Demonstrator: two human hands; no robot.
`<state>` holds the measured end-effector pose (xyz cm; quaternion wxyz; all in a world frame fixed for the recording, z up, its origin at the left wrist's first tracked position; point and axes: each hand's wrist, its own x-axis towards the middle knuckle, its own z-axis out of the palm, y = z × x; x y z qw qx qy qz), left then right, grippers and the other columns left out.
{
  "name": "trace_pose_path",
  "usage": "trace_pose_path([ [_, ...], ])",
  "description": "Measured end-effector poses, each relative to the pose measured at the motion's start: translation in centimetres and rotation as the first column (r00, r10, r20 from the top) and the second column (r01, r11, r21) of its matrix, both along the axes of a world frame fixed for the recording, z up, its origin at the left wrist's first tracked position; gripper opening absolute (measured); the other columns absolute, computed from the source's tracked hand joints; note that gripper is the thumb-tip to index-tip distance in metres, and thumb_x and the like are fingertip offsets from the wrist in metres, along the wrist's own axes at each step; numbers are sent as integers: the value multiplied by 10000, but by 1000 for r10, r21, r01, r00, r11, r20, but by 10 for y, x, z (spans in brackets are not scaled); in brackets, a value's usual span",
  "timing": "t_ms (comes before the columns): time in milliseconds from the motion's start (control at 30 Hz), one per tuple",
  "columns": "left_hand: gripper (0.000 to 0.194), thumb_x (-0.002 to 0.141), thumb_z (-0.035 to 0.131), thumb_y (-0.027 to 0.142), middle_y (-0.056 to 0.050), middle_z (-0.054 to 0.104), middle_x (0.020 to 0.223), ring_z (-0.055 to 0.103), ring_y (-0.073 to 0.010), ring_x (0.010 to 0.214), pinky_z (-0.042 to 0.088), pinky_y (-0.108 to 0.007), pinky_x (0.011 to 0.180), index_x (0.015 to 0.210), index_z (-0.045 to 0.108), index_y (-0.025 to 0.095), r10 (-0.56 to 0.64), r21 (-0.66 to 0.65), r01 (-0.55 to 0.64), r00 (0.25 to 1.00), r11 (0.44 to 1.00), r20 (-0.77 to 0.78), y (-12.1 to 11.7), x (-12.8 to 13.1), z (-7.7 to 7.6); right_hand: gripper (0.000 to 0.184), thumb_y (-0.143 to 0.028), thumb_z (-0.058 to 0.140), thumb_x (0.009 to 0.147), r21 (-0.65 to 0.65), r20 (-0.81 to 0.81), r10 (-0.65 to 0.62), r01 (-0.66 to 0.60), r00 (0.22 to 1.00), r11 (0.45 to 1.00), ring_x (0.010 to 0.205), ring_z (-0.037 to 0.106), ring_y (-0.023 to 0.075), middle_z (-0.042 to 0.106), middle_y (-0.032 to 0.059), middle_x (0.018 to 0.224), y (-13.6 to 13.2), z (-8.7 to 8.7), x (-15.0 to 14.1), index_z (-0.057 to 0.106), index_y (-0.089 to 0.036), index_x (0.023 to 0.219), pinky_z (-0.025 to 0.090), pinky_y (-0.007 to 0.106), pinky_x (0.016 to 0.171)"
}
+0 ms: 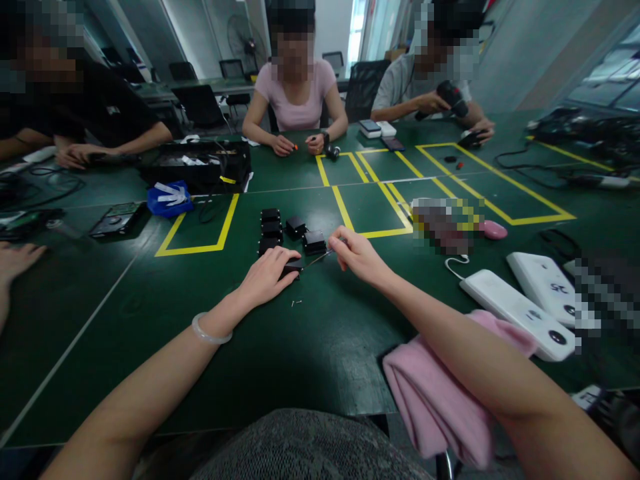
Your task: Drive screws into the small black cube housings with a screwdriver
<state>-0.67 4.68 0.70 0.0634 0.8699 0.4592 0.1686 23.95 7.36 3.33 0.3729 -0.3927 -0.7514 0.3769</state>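
My left hand [270, 275] presses a small black box-shaped part [292, 268] against the green table, its fingers closed over the top and side. A thin metal shaft [318, 259], which looks like a small screwdriver, is pinched in my right hand [353, 250]; its handle is hidden by the fingers. The tip points at the near right end of that part; whether it touches cannot be made out. Similar black parts stand just beyond: a column of several [271, 229] and two loose ones [296, 227]. Two or so tiny screws [297, 303] lie nearer to me.
White power banks [517, 313] and a pink cloth [435, 387] are at my right. Yellow tape [193, 251] marks the table [280, 360]. A blue pouch [169, 199] and a hard drive [119, 219] lie left. A co-worker's hand [20, 260] rests at far left; other people sit opposite.
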Motion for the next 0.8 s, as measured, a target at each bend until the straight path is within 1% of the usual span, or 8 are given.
trace_pose_path([
  [67, 313, 967, 513, 301, -91, 574, 1191, 554, -270, 1058, 503, -431, 890, 1268, 491, 216, 2, -2, -2, 1000, 1000, 4, 0, 0, 0, 187, -319, 450, 994, -1, -3, 9, -9, 1000, 1000, 396, 421, 85, 416, -112, 430, 0, 0, 0, 456, -216, 839, 313, 237, 491],
  [200, 323, 967, 507, 314, -95, 572, 1194, 555, -273, 1053, 509, -436, 878, 1273, 488, 214, 2, -13, -2, 1000, 1000, -2, 0, 0, 0, 91, -279, 425, 998, 53, -51, 83, -81, 995, 995, 448, 474, 95, 464, -106, 490, -2, 0, -2, 448, -215, 937, 368, 241, 543],
  [267, 325, 966, 508, 313, -96, 570, 1195, 556, -274, 1051, 513, -433, 868, 1274, 488, 213, 7, -16, -7, 1000, 1000, -5, 0, 0, 0, 95, -281, 425, 998, 68, -44, 94, -91, 995, 994, 467, 485, 96, 476, -101, 509, -2, 0, -2, 448, -215, 934, 380, 245, 565],
  [433, 318, 967, 506, 320, -92, 571, 1194, 557, -277, 1060, 512, -431, 867, 1271, 492, 225, 11, -18, -11, 1000, 1000, 4, 0, 0, 1, 196, -339, 426, 1002, 25, -8, 33, -33, 999, 999, 418, 430, 91, 429, -105, 460, -2, 1, -1, 452, -217, 850, 336, 244, 514],
  [500, 319, 968, 509, 319, -93, 571, 1196, 556, -275, 1061, 510, -429, 873, 1271, 494, 217, 8, -20, -8, 1000, 1000, 4, 0, 0, 1, 161, -318, 425, 999, 20, -5, 24, -24, 1000, 1000, 406, 414, 94, 411, -110, 453, -2, 1, -1, 450, -220, 874, 323, 244, 497],
  [633, 319, 968, 515, 308, -96, 571, 1195, 548, -273, 1063, 503, -435, 894, 1269, 495, 203, 1, -15, -1, 1000, 1000, 2, 1, 0, 0, 62, -263, 417, 994, 61, -44, 53, -50, 998, 997, 439, 443, 100, 435, -110, 493, -1, -1, -1, 432, -222, 952, 353, 248, 520],
  [700, 316, 970, 515, 309, -95, 570, 1195, 549, -272, 1060, 504, -433, 892, 1268, 496, 207, 3, -13, -3, 1000, 1000, 2, 0, 0, 0, 65, -258, 416, 995, 61, -45, 55, -52, 998, 997, 451, 455, 98, 453, -105, 509, -1, -1, -2, 435, -220, 946, 362, 248, 532],
  [800, 307, 971, 516, 307, -91, 573, 1192, 555, -270, 1057, 505, -429, 890, 1261, 499, 212, 7, -15, -6, 1000, 1000, 6, 0, 0, 1, 143, -307, 433, 997, 45, -28, 39, -38, 999, 998, 442, 448, 93, 449, -101, 495, -1, 0, -1, 448, -218, 887, 347, 246, 519],
])
